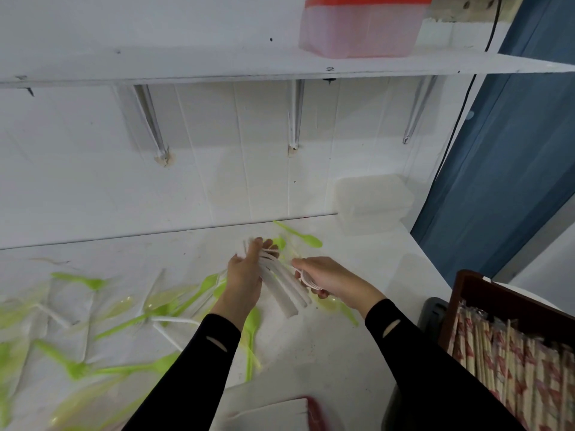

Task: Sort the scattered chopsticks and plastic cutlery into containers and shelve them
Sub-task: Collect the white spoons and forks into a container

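I see white cutlery (281,286) bunched, tilted above the tabletop (342,353); green forks and spoons (124,318) scattered left; wrapped chopsticks (516,365) in a brown box (466,283) right.

I see a white tiled wall (77,181) behind the white worktop (373,262), a bracketed white shelf (186,66) above, blue panel (513,150) right.

Counter (311,353): matt white, scuffed. Grn cutlery (76,370) on it: glossy plastic. Box (466,283) R of it: dk wood.

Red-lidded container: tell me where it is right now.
In the head view the red-lidded container sits upper right on the white wall shelf, above the stack of clear tubs at the back corner of the counter.
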Available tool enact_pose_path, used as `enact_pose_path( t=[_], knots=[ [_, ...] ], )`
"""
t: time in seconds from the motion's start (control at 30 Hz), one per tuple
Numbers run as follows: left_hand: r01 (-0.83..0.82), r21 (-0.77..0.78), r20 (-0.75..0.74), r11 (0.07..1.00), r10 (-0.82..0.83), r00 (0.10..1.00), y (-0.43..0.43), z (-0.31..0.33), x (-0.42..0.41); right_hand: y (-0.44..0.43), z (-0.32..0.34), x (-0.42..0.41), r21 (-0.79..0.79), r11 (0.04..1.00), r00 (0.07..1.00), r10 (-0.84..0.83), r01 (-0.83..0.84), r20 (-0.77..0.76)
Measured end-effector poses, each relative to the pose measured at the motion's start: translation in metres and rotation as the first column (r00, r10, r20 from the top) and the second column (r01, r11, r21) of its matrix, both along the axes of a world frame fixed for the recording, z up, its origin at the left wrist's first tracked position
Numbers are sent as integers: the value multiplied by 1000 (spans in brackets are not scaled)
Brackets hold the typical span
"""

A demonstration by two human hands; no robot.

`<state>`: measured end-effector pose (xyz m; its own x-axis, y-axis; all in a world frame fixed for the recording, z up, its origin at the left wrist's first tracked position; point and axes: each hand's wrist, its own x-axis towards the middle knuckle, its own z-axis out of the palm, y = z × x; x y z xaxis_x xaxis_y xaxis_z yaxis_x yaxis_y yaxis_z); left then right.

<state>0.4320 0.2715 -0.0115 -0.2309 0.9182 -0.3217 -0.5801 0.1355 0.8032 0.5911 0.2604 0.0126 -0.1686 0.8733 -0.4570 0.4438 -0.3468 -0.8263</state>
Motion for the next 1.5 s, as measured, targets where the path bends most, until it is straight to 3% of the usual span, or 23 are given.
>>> enact_pose_path(
  t=[0.13,0.23,0.3,0.47,0.63,0.73,0.8,0.9,0.97,1.03,1.17,1.33,1.4,1.5],
  knots=[
    [-464,92,-9,881,467,884,7,1,-19,5,-7,12,-59,991,993,-117,117,5],
    [-548,77,-36,833,552,833,12,-2,-32,9,-12,17,-26,972,962,-236,235,-135],
    [-478,67,-10,876,479,877,9,-2,-28,10,-16,17,11,967,944,-246,255,-220],
    [-126,77,72,989,120,990,-1,8,-7,10,-17,18,48,972,922,-200,228,-332],
    [128,146,-28,981,-126,992,-9,9,1,11,-10,19,-45,948,801,-292,316,-523],
    [233,163,-118,959,-215,969,-13,12,3,12,-7,20,-62,922,796,-361,381,-486],
    [297,171,-371,939,-218,903,-18,14,6,13,-9,20,-59,919,817,-375,390,-438],
    [419,220,-778,881,-101,620,-25,7,17,12,-12,15,-139,913,770,-400,384,-497],
    [512,342,-869,788,57,492,-24,-3,26,11,-15,11,-187,908,750,-415,374,-516],
    [568,415,-887,711,176,428,-21,-11,30,11,-18,7,-225,906,748,-424,359,-510],
    [625,389,-895,677,115,432,-23,-10,27,11,-17,6,-321,881,703,-471,347,-532],
    [513,365,-877,777,102,469,-24,-5,25,7,-8,6,-289,920,810,-375,265,-451],
    [425,357,-835,832,79,545,-24,0,25,6,-4,6,-280,930,836,-344,240,-427],
    [348,360,-645,865,-38,763,-26,12,22,7,-3,5,-275,935,827,-331,223,-454]
  ],
)
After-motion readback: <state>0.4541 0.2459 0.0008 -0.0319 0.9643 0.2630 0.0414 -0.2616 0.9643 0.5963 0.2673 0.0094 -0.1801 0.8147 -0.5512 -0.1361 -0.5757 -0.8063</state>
